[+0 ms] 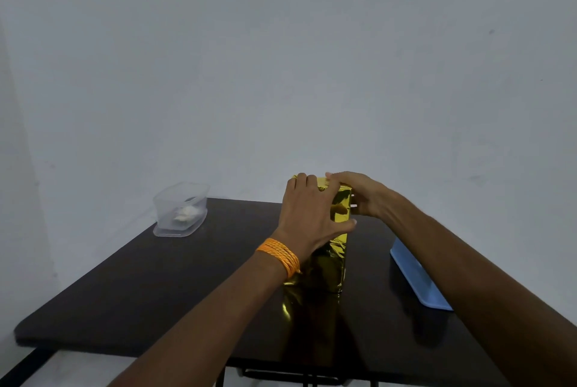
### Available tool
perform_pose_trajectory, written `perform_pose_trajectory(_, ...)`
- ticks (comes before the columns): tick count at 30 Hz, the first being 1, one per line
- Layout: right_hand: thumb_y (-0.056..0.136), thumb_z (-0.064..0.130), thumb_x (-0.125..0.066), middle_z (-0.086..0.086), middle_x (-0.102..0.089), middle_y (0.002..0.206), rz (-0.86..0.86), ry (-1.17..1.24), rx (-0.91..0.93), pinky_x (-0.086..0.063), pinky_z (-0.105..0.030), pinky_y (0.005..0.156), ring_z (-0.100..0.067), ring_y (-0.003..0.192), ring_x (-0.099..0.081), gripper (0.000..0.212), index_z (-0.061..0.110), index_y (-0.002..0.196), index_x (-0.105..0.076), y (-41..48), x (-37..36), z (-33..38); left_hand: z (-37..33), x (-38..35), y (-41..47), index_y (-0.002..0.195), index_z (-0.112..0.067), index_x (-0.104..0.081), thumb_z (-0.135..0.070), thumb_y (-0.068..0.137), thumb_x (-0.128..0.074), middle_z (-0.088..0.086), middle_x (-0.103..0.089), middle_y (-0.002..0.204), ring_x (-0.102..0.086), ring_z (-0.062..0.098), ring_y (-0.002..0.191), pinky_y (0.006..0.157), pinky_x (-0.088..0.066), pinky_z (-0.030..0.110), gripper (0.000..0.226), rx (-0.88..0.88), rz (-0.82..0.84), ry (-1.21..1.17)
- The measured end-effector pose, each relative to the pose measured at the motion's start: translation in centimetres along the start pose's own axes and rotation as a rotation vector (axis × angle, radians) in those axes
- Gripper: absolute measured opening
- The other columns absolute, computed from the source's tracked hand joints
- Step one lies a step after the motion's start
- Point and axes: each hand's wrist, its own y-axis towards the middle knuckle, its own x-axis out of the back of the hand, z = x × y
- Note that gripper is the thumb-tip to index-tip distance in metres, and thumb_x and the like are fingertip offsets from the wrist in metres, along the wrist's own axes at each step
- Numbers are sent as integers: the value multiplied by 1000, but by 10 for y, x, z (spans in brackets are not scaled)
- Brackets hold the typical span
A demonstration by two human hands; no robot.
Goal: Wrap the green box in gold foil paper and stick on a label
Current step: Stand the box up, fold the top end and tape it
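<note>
A tall box wrapped in gold foil paper (336,257) stands upright near the middle of the dark table (156,286); no green shows. My left hand (307,214), with an orange cord at the wrist, lies over the box's left face, fingers curled over the top edge and thumb across the front. My right hand (363,194) holds the top right corner, fingers pressing the foil fold on top. No label is in sight.
A clear plastic tub (181,208) with something white inside sits at the table's far left. A blue tray (415,277) lies at the right, partly under my right forearm. A plain pale wall stands behind.
</note>
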Motion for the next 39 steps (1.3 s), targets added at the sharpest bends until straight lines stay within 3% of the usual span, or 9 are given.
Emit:
perform_pose_trajectory(5,81,34,-78,-6,-70,96,-17,-13,51,-54,-31,68,-20,84,-66,32,14,105,-70,2,0,-2,3,9,11,136,-25,-49,-73,91,-31,11,-63,114,-50,28,112,98,-39,42,68,48,-2,-111)
perform_pose_trajectory(10,86,42,-74,-4,-66,90,14,-42,30,-51,-28,68,-18,83,-63,32,16,105,-69,3,2,-3,39,10,54,109,-22,-63,-51,92,-54,1,-69,99,-63,20,92,79,-48,33,34,428,-50,-696)
perform_pose_trajectory(14,84,45,-76,-4,-66,89,13,-20,35,-51,-29,67,-21,86,-63,36,18,107,-68,7,3,-7,61,0,75,118,-13,-60,-27,84,-74,4,-58,122,-58,19,105,84,-50,34,40,619,259,-1150)
perform_pose_trajectory(17,83,47,-76,-1,-64,79,17,10,39,-49,-24,53,-18,79,-62,40,17,108,-68,11,4,-11,61,-14,79,121,-10,-63,-20,79,-81,11,-62,121,-60,29,113,96,-53,45,47,673,415,-1209)
perform_pose_trajectory(21,83,47,-76,1,-62,74,29,22,26,-46,-24,48,-17,75,-60,41,17,108,-68,13,6,-14,61,-19,80,118,-4,-66,-5,88,-69,15,-68,104,-70,22,81,70,-60,29,30,749,441,-1389)
perform_pose_trajectory(25,78,50,-79,2,-61,67,41,42,14,-44,-24,45,-15,66,-58,50,14,112,-68,18,5,-16,69,-31,79,119,-12,-69,-14,92,-66,14,-65,121,-66,27,105,84,-60,38,27,737,379,-1353)
perform_pose_trajectory(28,79,49,-79,1,-62,68,36,52,20,-44,-24,45,-16,65,-59,51,12,113,-68,18,5,-17,71,-37,77,113,-18,-70,-33,80,-78,10,-67,120,-64,30,112,97,-54,47,37,720,375,-1312)
perform_pose_trajectory(35,79,50,-79,-5,-66,87,7,30,27,-51,-29,59,-21,84,-64,47,16,111,-68,12,5,-16,67,-34,73,99,-16,-70,-9,89,-63,12,-63,116,-61,31,111,100,-51,48,14,767,292,-1415)
perform_pose_trajectory(39,82,48,-76,-5,-67,85,9,61,33,-52,-30,63,-19,78,-64,44,15,110,-68,8,8,-15,71,-41,53,100,-17,-70,-35,85,-61,18,-61,109,-59,30,92,80,-53,42,26,772,237,-1556)
